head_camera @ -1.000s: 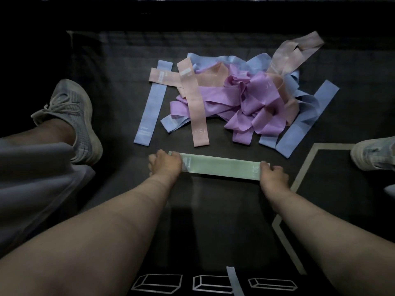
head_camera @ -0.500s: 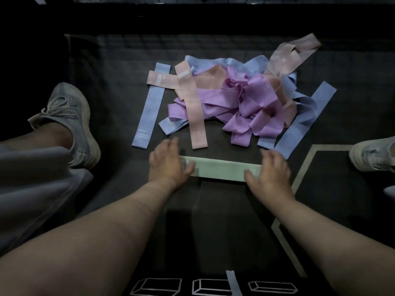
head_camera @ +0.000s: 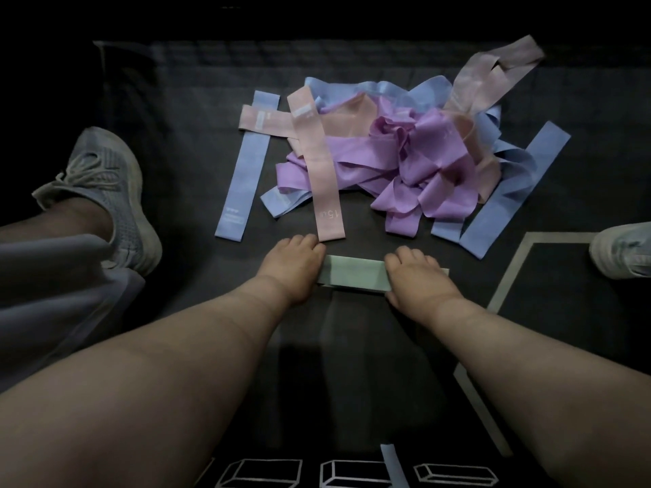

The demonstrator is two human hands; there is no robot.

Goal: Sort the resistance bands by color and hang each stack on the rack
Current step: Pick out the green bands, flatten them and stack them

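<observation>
Below our wrists, white box outlines (head_camera: 355, 475) printed on the dark mat (head_camera: 352, 364), a blue strip end (head_camera: 391, 459) among them; left hand (head_camera: 292, 262) and right hand (head_camera: 415, 276) both lie palm down on the green band (head_camera: 352, 274), fingers loose, pressing, not clenched; a second ago they sat at its two ends, now they are closer together, only the middle and the right tip showing; band flat on the mat, same spot; just beyond the left fingertips, the pink band (head_camera: 322, 170) marked 15; further out, the pile of bands (head_camera: 422, 163), purple, blue, pink; grey shoe (head_camera: 105, 191) left of the left hand; white shoe (head_camera: 623, 251) right of the right hand; beyond the mat, room dark.
</observation>
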